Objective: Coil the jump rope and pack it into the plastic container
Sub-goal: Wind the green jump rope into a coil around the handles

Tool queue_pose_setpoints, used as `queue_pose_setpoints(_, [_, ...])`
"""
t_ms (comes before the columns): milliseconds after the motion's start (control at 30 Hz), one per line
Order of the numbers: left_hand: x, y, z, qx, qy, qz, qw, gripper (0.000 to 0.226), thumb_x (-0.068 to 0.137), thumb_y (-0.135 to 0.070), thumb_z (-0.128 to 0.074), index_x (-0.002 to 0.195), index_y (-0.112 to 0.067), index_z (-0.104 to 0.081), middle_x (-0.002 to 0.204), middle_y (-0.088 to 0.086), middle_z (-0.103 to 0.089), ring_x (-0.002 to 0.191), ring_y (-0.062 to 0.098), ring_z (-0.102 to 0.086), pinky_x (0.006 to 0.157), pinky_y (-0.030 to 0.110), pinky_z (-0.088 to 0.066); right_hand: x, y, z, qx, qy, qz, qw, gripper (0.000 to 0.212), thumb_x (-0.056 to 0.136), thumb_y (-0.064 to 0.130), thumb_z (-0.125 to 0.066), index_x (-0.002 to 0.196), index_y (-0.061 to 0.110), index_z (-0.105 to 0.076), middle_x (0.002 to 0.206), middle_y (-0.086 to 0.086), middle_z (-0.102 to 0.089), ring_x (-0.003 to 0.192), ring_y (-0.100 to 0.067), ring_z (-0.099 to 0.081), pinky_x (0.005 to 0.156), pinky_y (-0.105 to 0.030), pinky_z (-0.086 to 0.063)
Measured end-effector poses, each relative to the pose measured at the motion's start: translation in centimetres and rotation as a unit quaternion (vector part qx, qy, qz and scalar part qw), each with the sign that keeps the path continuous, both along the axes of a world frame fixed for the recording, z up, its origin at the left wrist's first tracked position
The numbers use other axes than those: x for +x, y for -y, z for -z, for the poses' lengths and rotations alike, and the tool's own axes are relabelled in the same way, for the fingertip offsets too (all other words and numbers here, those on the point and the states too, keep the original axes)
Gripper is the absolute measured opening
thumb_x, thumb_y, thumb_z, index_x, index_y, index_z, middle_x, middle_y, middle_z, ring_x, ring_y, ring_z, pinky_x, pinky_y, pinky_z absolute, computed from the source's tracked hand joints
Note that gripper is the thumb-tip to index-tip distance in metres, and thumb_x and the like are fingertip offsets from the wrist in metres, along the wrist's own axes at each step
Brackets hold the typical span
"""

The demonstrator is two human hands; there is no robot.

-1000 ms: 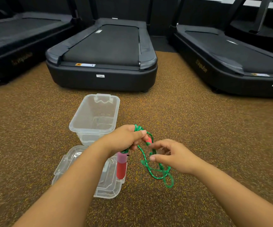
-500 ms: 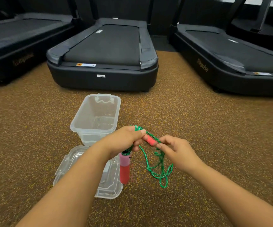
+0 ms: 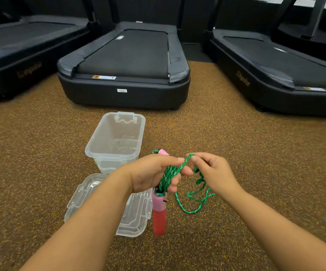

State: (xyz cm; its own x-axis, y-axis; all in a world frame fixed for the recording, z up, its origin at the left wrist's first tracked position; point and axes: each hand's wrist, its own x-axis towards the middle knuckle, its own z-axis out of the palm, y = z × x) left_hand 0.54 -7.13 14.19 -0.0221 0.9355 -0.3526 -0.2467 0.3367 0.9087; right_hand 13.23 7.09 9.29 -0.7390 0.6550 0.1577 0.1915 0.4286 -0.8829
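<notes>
Hands meet mid-frame above the floor (image 3: pixel 256 153). Left hand (image 3: pixel 154 173) palm toward centre, fingers curled tight round several turns of the green jump rope (image 3: pixel 169 177); one pink-and-red handle (image 3: pixel 159 212) hangs straight down below it, second handle's pink tip (image 3: pixel 163 152) shows above the knuckles. Right hand (image 3: pixel 215 171) pinches a strand at the fingertips, loose loops dangling beneath. Plastic container (image 3: pixel 99 145) open on the floor just beyond the left hand, lid (image 3: pixel 91 190) lying under the left wrist.
</notes>
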Motion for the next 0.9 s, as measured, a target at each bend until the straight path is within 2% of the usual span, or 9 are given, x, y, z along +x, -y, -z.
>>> queue_pose_setpoints(133, [0.3,-0.2,0.0,0.076,0.091,-0.092,0.989,0.015,0.091,-0.013,-0.050,0.096,-0.001,-0.058,0.057,0.001,-0.061,0.049,0.013,-0.060,0.050,0.021,-0.051,0.0,1.3,0.6,0.015,0.052,-0.050,0.997,0.028,0.093,0.028,-0.056,0.069,0.040,-0.065,0.059,0.008,-0.057,0.047,-0.002,-0.041,0.047,-0.022,-0.032])
queue_pose_setpoints(233, [0.1,-0.8,0.3,0.115,0.173,-0.221,0.953,0.012,0.092,-0.011,-0.048,0.094,-0.006,-0.059,0.063,0.003,-0.069,0.049,0.012,-0.063,0.049,0.021,-0.052,0.0,2.0,1.0,0.034,0.066,-0.075,0.994,0.025,0.094,0.026,-0.054,0.071,0.029,-0.062,0.060,0.002,-0.052,0.051,-0.006,-0.038,0.050,-0.025,-0.030])
queue_pose_setpoints(333, [-0.5,-1.0,0.5,0.138,0.186,-0.294,0.927,0.018,0.097,-0.015,-0.045,0.103,-0.008,-0.060,0.073,0.001,-0.074,0.053,0.008,-0.065,0.050,0.018,-0.052,0.1,2.3,1.3,0.091,0.105,-0.097,0.986,0.023,0.092,0.032,-0.054,0.075,0.018,-0.057,0.060,0.006,-0.049,0.054,-0.009,-0.039,0.055,-0.032,-0.034])
queue_pose_setpoints(433, [-0.9,-1.0,0.5,0.149,0.185,-0.338,0.911,0.027,0.098,-0.014,-0.041,0.120,-0.005,-0.054,0.087,0.004,-0.075,0.065,0.009,-0.070,0.061,0.019,-0.056,0.3,2.6,1.4,0.138,0.130,-0.118,0.975,0.027,0.089,0.043,-0.051,0.071,0.022,-0.049,0.059,0.004,-0.049,0.056,-0.013,-0.044,0.058,-0.038,-0.040])
queue_pose_setpoints(533, [-1.2,-1.1,0.4,0.139,0.178,-0.359,0.906,0.037,0.101,-0.019,-0.034,0.132,-0.003,-0.044,0.112,0.011,-0.068,0.094,0.017,-0.068,0.084,0.027,-0.052,0.4,3.4,1.1,0.170,0.133,-0.148,0.965,0.026,0.084,0.052,-0.047,0.075,0.028,-0.050,0.064,0.006,-0.052,0.061,-0.012,-0.048,0.061,-0.039,-0.042])
queue_pose_setpoints(600, [-1.1,-1.2,0.4,0.124,0.157,-0.358,0.912,0.043,0.102,-0.027,-0.028,0.137,-0.004,-0.039,0.125,0.014,-0.062,0.112,0.023,-0.061,0.090,0.027,-0.047,0.4,3.7,0.6,0.184,0.117,-0.160,0.963,0.020,0.085,0.051,-0.047,0.073,0.034,-0.048,0.064,0.013,-0.050,0.062,-0.007,-0.046,0.061,-0.034,-0.040])
queue_pose_setpoints(667, [-1.0,-1.4,0.5,0.107,0.105,-0.357,0.922,0.046,0.103,-0.031,-0.024,0.139,-0.005,-0.038,0.128,0.015,-0.059,0.116,0.024,-0.058,0.084,0.024,-0.048,0.4,3.7,-0.1,0.195,0.096,-0.158,0.963,0.019,0.087,0.047,-0.049,0.073,0.034,-0.048,0.065,0.016,-0.050,0.065,-0.005,-0.047,0.062,-0.032,-0.040])
queue_pose_setpoints(767, [-0.7,-1.4,0.8,0.083,-0.026,-0.339,0.937,0.045,0.102,-0.032,-0.025,0.135,-0.006,-0.043,0.113,0.011,-0.066,0.096,0.016,-0.066,0.076,0.020,-0.053,0.5,3.3,-1.0,0.200,0.066,-0.138,0.968,0.016,0.086,0.044,-0.051,0.074,0.034,-0.052,0.068,0.015,-0.055,0.069,-0.005,-0.052,0.064,-0.034,-0.044])
queue_pose_setpoints(900, [-0.1,-1.0,0.6,0.022,-0.213,-0.215,0.953,0.032,0.096,-0.036,-0.043,0.110,-0.014,-0.062,0.094,0.000,-0.071,0.083,0.009,-0.067,0.084,0.023,-0.051,0.6,2.5,-2.0,0.157,0.015,-0.100,0.982,0.011,0.081,0.037,-0.054,0.077,0.030,-0.062,0.072,0.010,-0.064,0.069,-0.009,-0.057,0.064,-0.037,-0.048])
